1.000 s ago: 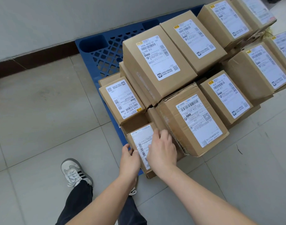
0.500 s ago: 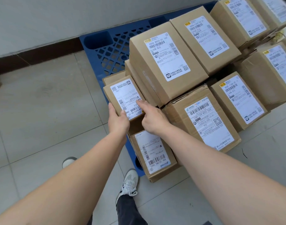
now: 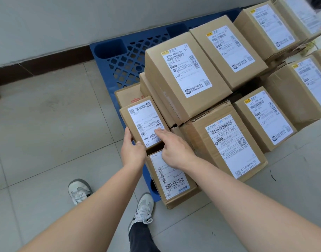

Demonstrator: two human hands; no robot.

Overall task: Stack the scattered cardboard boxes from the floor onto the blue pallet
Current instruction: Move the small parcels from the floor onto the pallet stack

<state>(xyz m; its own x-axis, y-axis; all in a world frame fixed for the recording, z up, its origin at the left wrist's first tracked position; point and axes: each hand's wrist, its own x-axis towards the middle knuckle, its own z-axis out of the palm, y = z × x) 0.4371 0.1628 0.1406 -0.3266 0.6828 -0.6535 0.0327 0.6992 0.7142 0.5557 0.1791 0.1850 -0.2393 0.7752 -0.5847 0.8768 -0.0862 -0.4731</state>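
Our left hand (image 3: 133,151) grips the near left corner of the small box (image 3: 143,122), while our right hand (image 3: 174,150) lays straight fingers on its label. This box sits at the left edge of the blue pallet (image 3: 123,57), against the tall box (image 3: 183,75), and seems to rest above the lower box (image 3: 174,180).

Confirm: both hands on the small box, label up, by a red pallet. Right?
Wrong colour: the pallet is blue, not red, as the head view shows. The left hand and right hand are both on the small box, label up.
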